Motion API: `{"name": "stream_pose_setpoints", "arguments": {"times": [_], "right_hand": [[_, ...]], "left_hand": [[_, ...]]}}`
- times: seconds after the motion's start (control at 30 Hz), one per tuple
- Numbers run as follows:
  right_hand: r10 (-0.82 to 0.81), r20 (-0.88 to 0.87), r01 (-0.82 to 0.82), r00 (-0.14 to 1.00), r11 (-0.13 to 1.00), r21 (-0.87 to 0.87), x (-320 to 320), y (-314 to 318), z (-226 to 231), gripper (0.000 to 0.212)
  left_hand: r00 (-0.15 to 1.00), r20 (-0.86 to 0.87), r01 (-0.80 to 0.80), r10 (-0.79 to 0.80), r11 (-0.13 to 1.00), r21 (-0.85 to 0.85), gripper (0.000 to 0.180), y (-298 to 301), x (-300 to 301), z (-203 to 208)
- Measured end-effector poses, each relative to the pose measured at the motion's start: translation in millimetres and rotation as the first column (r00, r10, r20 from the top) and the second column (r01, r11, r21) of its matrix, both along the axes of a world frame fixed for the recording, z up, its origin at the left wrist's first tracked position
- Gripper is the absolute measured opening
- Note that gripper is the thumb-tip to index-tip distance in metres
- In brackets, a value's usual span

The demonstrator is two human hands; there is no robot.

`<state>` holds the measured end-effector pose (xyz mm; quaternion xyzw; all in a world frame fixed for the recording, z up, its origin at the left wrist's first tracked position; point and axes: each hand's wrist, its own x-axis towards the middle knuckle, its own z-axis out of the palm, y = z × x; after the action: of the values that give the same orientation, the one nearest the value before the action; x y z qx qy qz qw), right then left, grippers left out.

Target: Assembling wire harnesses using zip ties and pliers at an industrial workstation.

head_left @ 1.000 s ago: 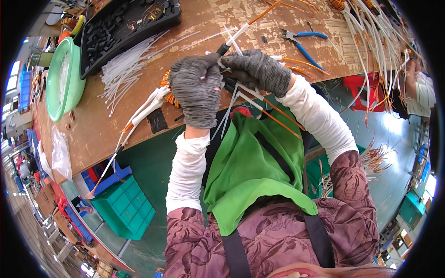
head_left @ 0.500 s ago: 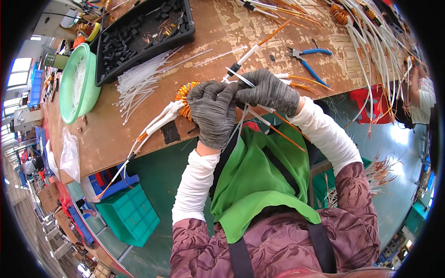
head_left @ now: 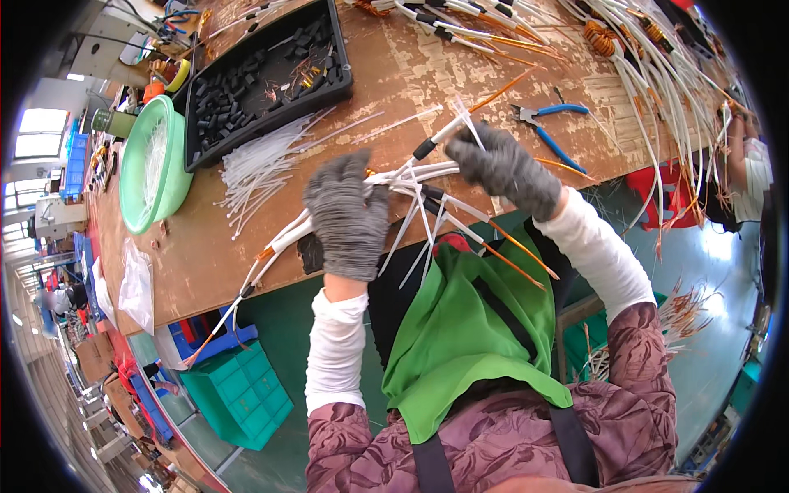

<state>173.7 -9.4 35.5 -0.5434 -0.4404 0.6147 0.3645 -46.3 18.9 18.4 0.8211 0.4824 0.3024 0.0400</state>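
My left hand [head_left: 349,215], in a grey knitted glove, is closed over the copper-wire coil, which its fingers almost wholly hide. White-sleeved leads [head_left: 288,232] run out of it to the left, and more white leads [head_left: 436,171] with orange ends fan out to the right. Several white cable ties cross these leads, their tails [head_left: 423,218] hanging off toward me. My right hand [head_left: 505,171], gloved alike, pinches a white cable tie [head_left: 471,123] whose end sticks up past the fingers. One lead with a black sleeve [head_left: 424,149] points away to the upper right.
Loose white cable ties [head_left: 259,168] lie beside a black tray [head_left: 352,80] of short black sleeves. A green bowl [head_left: 174,177] stands left of it. Blue-handled cutters [head_left: 557,146] lie right of my hands. Finished-looking wire bundles [head_left: 649,107] cover the far right.
My hands, close together before, are now apart: the right has moved right with a cable tie. The left now covers the orange coil, and more tie tails show around the leads.
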Motion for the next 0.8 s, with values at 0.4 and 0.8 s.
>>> {"name": "stream_pose_setpoints", "arguments": {"times": [0.4,0.8], "right_hand": [[0.057,-0.027,-0.058,0.998,0.998,-0.021,-10,3,-15,0.023],[0.164,-0.267,-0.182,0.95,0.982,-0.044,-8,-35,24,0.032]], "left_hand": [[1.0,0.011,0.003,-0.001,0.992,-0.123,0.032,1,-18,-8],[0.638,0.765,0.61,-0.09,0.665,-0.431,0.015,-8,48,26]]}}
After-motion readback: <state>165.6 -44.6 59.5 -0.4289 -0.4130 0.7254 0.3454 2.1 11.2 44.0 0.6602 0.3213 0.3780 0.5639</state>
